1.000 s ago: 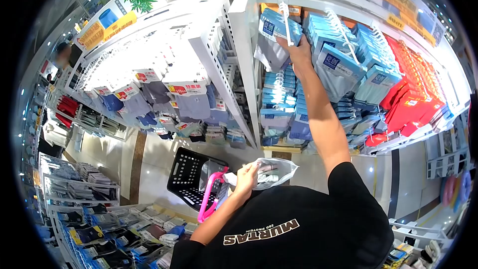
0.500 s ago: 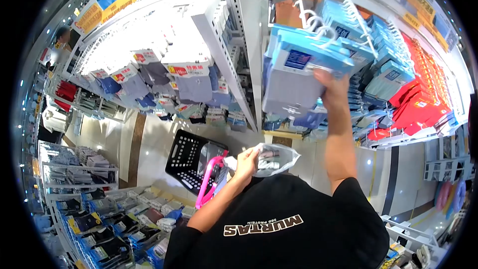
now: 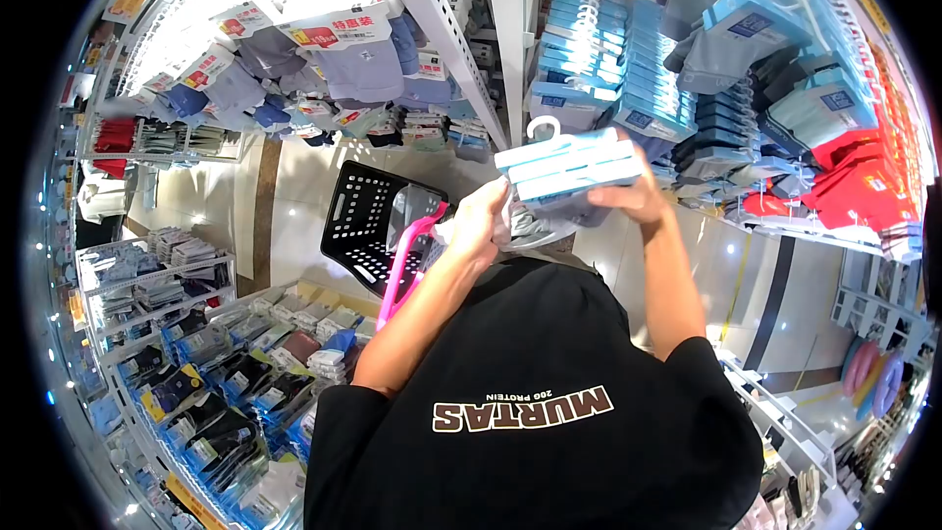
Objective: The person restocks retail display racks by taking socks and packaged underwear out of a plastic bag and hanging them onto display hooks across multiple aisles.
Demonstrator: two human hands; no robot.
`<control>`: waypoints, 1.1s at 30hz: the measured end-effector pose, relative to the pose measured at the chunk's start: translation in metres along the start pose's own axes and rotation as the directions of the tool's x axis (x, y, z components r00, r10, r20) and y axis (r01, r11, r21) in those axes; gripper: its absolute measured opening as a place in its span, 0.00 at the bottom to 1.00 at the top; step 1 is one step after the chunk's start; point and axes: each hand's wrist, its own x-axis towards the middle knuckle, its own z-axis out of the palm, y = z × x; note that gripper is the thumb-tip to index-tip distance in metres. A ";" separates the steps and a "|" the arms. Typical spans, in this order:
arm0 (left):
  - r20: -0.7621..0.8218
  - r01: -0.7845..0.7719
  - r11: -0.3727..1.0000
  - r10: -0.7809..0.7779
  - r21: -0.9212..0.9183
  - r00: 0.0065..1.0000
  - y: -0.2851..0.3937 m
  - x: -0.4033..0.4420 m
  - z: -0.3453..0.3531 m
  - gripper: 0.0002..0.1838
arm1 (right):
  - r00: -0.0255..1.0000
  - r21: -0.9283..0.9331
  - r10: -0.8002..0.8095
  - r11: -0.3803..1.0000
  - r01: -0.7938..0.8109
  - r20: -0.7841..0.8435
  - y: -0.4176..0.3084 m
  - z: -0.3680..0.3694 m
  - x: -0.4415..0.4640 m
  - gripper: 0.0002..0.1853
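Observation:
My right hand [image 3: 638, 191] grips a stack of light-blue carded garment packs [image 3: 569, 172], with a white hook on top and grey fabric below. My left hand [image 3: 481, 221] is closed at the left end of the stack, on a clear plastic bag [image 3: 535, 233] that lies partly hidden beneath the packs. Whether its fingers also touch the packs is hard to see. Beside my left forearm runs a pink handle [image 3: 400, 270], belonging to a black shopping basket [image 3: 358, 206] on the floor.
Blue-carded packs [image 3: 638, 69] hang on the rack ahead, with red garments [image 3: 854, 177] farther right. A white metal shelf post [image 3: 510, 29] divides it from grey garment packs [image 3: 363, 69] at left. A low bin of packaged goods [image 3: 235, 383] stands at lower left.
My right hand has come away from the rack, bringing the blue-carded packs down to my left hand and the plastic bag. The view has shifted slightly.

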 end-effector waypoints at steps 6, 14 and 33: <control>0.011 0.062 0.983 -0.061 -0.175 0.998 0.008 0.014 0.007 0.17 | 0.963 0.240 0.257 0.943 -0.231 -0.081 0.066 0.006 -0.034 0.40; 0.046 -0.118 0.989 0.114 0.092 0.992 0.007 0.019 0.000 0.13 | 0.976 -0.308 0.191 0.927 -0.214 -0.104 0.088 -0.001 -0.041 0.32; 0.082 -0.298 0.861 0.291 0.412 0.953 -0.040 0.010 0.024 0.15 | 0.985 -0.829 0.150 0.559 -0.016 0.082 0.133 0.086 0.002 0.12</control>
